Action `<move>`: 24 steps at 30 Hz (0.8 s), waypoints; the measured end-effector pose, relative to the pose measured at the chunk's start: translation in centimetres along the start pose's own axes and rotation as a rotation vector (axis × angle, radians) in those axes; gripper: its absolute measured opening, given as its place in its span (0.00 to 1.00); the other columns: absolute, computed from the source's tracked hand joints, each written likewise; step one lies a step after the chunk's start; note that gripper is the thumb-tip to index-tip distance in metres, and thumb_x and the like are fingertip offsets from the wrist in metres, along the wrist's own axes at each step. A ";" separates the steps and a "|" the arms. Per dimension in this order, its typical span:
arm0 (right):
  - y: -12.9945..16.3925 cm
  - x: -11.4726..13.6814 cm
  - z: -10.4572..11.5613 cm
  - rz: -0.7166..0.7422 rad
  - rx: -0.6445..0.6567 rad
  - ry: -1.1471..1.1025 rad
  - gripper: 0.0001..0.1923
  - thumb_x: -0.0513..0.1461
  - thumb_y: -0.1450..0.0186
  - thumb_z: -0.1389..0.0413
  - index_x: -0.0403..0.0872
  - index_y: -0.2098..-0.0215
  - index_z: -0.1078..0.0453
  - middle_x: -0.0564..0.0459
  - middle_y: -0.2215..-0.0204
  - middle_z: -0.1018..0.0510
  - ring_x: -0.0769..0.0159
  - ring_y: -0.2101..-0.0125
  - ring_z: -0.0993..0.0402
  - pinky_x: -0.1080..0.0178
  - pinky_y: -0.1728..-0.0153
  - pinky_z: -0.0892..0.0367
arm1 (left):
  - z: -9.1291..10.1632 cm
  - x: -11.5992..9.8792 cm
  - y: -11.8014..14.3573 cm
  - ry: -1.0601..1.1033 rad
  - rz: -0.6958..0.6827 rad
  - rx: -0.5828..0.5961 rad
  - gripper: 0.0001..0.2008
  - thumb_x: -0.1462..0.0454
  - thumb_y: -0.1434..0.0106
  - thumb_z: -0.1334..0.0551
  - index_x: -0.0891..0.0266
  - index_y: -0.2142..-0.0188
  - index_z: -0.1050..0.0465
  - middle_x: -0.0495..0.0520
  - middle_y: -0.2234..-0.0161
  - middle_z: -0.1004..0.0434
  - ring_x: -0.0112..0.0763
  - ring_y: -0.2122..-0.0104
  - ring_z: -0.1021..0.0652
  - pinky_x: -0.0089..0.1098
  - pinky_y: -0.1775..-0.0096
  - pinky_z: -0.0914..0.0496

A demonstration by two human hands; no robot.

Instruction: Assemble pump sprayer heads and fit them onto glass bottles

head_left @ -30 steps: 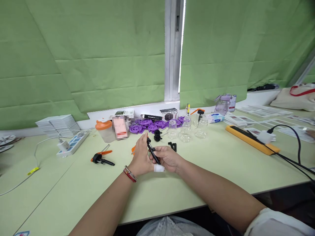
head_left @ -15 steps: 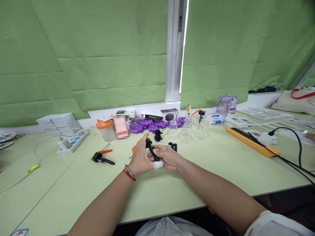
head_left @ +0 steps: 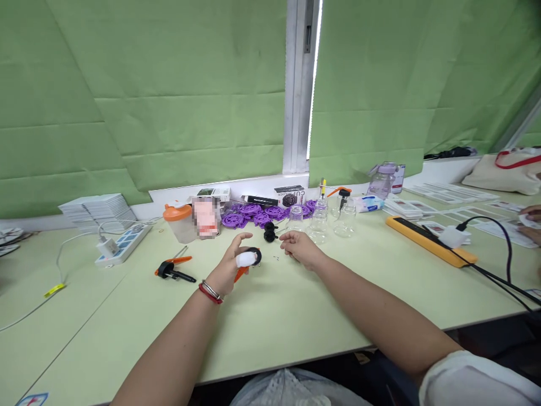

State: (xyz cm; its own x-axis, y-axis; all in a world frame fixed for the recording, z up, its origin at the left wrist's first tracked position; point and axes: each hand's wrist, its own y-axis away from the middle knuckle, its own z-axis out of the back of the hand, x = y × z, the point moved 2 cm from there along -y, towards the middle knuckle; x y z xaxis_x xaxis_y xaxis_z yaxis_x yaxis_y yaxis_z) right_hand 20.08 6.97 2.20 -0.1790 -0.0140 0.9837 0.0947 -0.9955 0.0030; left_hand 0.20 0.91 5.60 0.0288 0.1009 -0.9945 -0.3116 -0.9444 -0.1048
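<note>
My left hand (head_left: 231, 266) is wrapped round a black bottle top (head_left: 257, 256) with an orange lever (head_left: 240, 274); its thumb, in a white wrap, presses on the top. My right hand (head_left: 302, 250) hovers just right of two round black parts (head_left: 269, 232). Its fingers are curled together, and what they hold, if anything, is hidden. Tiny screw-like bits (head_left: 276, 257) lie on the table between the hands. To the left rests another black bottle top (head_left: 167, 269) with an orange lever and a black tube, beside a screwdriver-like metal rod (head_left: 181, 251).
Clear bottles (head_left: 319, 228) stand behind my right hand, before purple wheel-shaped parts (head_left: 251, 210). An orange-lidded cup (head_left: 178, 214) and a power strip (head_left: 124, 245) are on the left. An orange-yellow power strip (head_left: 426, 241) with cables lies right. Another person's hand (head_left: 531, 223) shows at the right edge.
My hands have come apart: the left turned the bottle top so its tube no longer shows, and the right moved up and right toward the round black parts. The black elbow pieces are out of sight.
</note>
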 end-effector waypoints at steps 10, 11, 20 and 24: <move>-0.9 -2.2 -1.6 0.261 0.157 0.857 0.09 0.32 0.45 0.44 0.47 0.69 0.22 0.50 0.67 0.20 0.64 0.64 0.27 0.67 0.65 0.37 | 0.3 2.0 -0.7 0.180 0.392 0.106 0.23 0.51 0.46 0.44 0.60 0.54 0.39 0.58 0.72 0.26 0.44 0.75 0.22 0.30 0.81 0.35; -0.8 -2.2 -1.7 0.266 0.163 0.882 0.09 0.32 0.45 0.44 0.47 0.70 0.22 0.50 0.67 0.20 0.64 0.64 0.27 0.67 0.65 0.38 | 0.3 2.1 -0.7 0.178 0.413 0.110 0.23 0.51 0.46 0.44 0.60 0.54 0.39 0.58 0.72 0.26 0.44 0.75 0.22 0.30 0.81 0.35; -1.4 -3.1 -1.1 0.243 0.148 0.899 0.11 0.35 0.43 0.43 0.48 0.62 0.24 0.52 0.67 0.20 0.65 0.67 0.27 0.67 0.68 0.40 | 0.4 3.1 -0.9 0.177 0.510 0.191 0.24 0.48 0.45 0.44 0.59 0.54 0.40 0.57 0.72 0.26 0.43 0.76 0.22 0.30 0.82 0.34; -1.2 -3.0 -1.1 0.272 0.145 0.935 0.08 0.34 0.43 0.43 0.48 0.67 0.24 0.51 0.65 0.20 0.65 0.65 0.28 0.67 0.67 0.41 | 0.3 3.4 -0.9 0.171 0.535 0.209 0.25 0.47 0.46 0.43 0.59 0.54 0.40 0.56 0.73 0.26 0.42 0.76 0.22 0.28 0.83 0.35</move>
State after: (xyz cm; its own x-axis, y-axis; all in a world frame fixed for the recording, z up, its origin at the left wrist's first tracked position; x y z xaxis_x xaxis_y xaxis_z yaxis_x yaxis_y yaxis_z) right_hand 19.41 8.14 -0.91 -0.8298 -0.3721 0.4158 0.3560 -0.9269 -0.1190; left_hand 0.31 2.23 2.33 -0.0367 -0.4396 -0.8974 -0.5044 -0.7671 0.3964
